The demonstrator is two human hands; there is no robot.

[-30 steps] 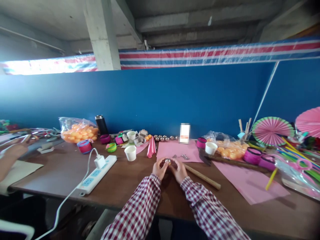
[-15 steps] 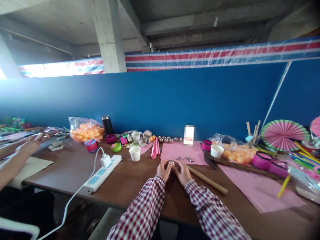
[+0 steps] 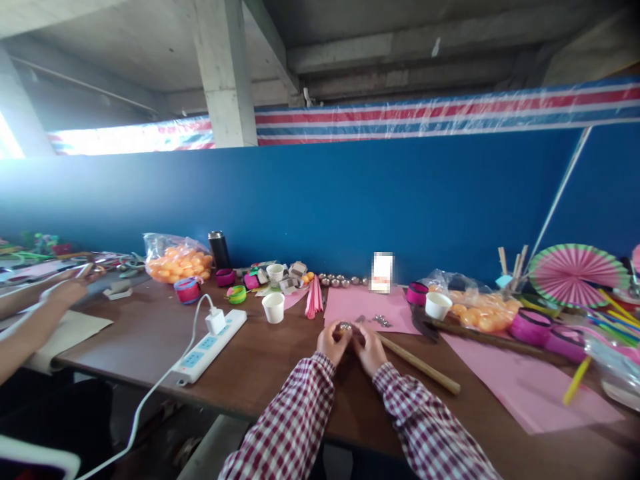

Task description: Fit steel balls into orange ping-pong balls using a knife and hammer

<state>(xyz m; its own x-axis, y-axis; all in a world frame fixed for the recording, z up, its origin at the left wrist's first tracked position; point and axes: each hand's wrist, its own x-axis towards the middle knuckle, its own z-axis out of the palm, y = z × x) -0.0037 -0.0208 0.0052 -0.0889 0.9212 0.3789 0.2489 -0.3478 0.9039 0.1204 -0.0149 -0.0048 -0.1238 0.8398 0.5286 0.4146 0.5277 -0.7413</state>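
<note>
Over the brown table, my left hand (image 3: 332, 344) has its fingers curled round a small shiny metal ball (image 3: 345, 327). Beside it, my right hand (image 3: 371, 351) is bent inward with thumb and fingers drawn together close to the ball. What lies between those right fingertips, if anything, is too small to make out. Just beyond the hands, several tiny metal pieces (image 3: 383, 321) rest on a pink sheet (image 3: 350, 303). A wooden stick (image 3: 425, 367) runs off to the right from behind my right hand. Several more shiny metal balls (image 3: 340, 281) line the back.
White paper cups (image 3: 273, 309) stand left and right of the pink sheet. A white power strip (image 3: 213, 347) with a plugged-in cable lies left. A dark-headed hammer (image 3: 425, 325) and orange balls in a bag (image 3: 485, 310) are right. Another person's hands (image 3: 70, 287) are at far left.
My right hand has drawn slightly away from the ball, leaving a small gap between the hands. The ball stays in my left hand. The whole view has shifted slightly.
</note>
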